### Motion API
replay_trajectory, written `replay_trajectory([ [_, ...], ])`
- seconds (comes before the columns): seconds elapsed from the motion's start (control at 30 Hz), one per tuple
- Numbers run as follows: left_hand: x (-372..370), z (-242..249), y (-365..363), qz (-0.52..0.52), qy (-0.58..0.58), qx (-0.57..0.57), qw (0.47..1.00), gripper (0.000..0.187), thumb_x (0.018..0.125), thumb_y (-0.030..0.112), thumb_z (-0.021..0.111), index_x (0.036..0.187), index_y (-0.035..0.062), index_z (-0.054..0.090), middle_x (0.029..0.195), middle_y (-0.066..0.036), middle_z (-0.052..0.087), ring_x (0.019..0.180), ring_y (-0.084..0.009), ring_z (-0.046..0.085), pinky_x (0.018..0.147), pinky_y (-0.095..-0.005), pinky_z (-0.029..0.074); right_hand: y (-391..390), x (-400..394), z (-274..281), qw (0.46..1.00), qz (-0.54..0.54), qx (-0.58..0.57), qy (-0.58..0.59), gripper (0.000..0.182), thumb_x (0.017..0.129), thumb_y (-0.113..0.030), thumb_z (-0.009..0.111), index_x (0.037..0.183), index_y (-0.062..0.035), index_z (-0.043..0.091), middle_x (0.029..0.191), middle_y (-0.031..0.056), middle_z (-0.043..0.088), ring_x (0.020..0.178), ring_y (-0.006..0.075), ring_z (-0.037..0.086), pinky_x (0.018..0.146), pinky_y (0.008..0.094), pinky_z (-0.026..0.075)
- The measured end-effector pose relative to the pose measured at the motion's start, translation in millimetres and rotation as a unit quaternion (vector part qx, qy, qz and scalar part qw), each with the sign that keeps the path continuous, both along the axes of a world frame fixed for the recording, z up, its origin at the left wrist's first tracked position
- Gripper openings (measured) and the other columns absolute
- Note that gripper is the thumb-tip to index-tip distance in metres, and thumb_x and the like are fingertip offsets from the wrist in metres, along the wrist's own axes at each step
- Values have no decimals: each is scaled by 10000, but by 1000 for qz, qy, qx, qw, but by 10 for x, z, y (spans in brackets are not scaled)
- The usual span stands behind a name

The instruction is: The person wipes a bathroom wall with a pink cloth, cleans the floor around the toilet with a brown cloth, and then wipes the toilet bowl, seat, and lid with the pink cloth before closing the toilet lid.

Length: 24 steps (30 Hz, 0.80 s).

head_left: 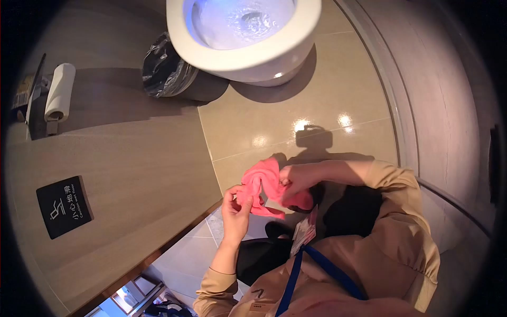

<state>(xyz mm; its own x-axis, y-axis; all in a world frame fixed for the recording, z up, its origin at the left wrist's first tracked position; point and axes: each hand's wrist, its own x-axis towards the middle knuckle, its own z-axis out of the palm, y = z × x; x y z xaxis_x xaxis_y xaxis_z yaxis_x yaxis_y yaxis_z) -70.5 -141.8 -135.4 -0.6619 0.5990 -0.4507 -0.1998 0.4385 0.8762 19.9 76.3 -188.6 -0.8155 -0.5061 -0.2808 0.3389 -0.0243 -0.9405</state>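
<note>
A crumpled pink cloth hangs between my two hands, above the tiled floor. My left hand pinches its left side between thumb and fingers. On the cloth's right part, my right hand is closed, with its fingertips partly hidden in the folds. Below the cloth, a badge dangles from a blue lanyard over my tan clothing.
A white toilet stands at the top, with a lined black bin beside it. Along the left wall are a paper roll and a black caution sign. A curved wall edge runs down the right.
</note>
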Motion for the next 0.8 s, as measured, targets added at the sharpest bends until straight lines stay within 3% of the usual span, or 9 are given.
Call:
replay_trajectory([
  [0.1,-82,137,111,114,6,85,990,291,811,-82,523,1070,43,480,973,-35,547,842,-83,534,722,-196,435,181,99,-88,959,-36,203,196,226,790,-233,625,772,-17,561,792,9,590,695,103,540,583,297,423],
  [0.2,-197,-12,60,150,-63,100,982,300,809,-83,519,1077,42,468,970,-47,560,864,-91,542,738,-209,447,408,95,101,961,-179,208,-15,258,776,-267,639,841,-18,615,835,43,604,723,122,554,621,289,429],
  [0.3,-219,-185,95,141,-98,94,981,304,817,-74,517,1090,47,459,978,-40,562,866,-96,546,757,-217,444,485,31,143,955,-288,11,66,393,783,-310,628,1067,-41,590,991,97,579,972,217,545,791,338,431],
  [0.37,-103,-53,355,48,-192,132,971,348,829,-62,514,1152,49,443,1022,-39,564,919,-118,546,799,-236,436,388,-58,231,912,-266,90,300,552,760,-227,653,1239,-42,449,1191,150,478,1097,269,448,930,376,353],
  [0.43,28,89,595,-129,-175,166,962,423,848,-39,503,1245,60,393,1117,-41,539,993,-133,531,836,-248,423,341,-112,397,908,-241,160,302,602,733,-192,663,1261,-43,416,1259,172,430,1152,331,388,974,407,308],
  [0.53,-63,5,841,-153,-212,336,905,535,857,-15,489,1339,80,278,1271,-82,448,1155,-190,452,915,-280,382,555,-396,683,843,-366,225,324,580,692,-183,682,1217,-63,467,1294,190,407,1149,334,403,956,410,325],
  [0.57,-62,49,892,-157,-218,336,903,535,857,-15,489,1339,80,278,1271,-82,448,1155,-190,452,915,-280,382,715,-493,821,763,-405,307,399,516,679,-131,666,1161,-69,493,1267,158,425,1147,324,409,954,416,333],
  [0.63,-83,250,1032,-103,-121,218,963,427,852,20,522,1262,58,409,1227,-68,482,1026,-130,515,829,-254,426,875,-772,1069,613,-446,495,425,438,624,-75,646,1049,-104,543,1204,70,475,1058,273,474,897,432,377],
  [0.8,59,258,303,-158,12,-30,987,383,825,88,571,1195,55,477,1061,-86,568,806,-117,568,710,-256,460,1059,-820,800,535,-314,641,452,275,632,-189,625,905,-165,599,1117,1,509,1097,237,459,938,475,351],
])
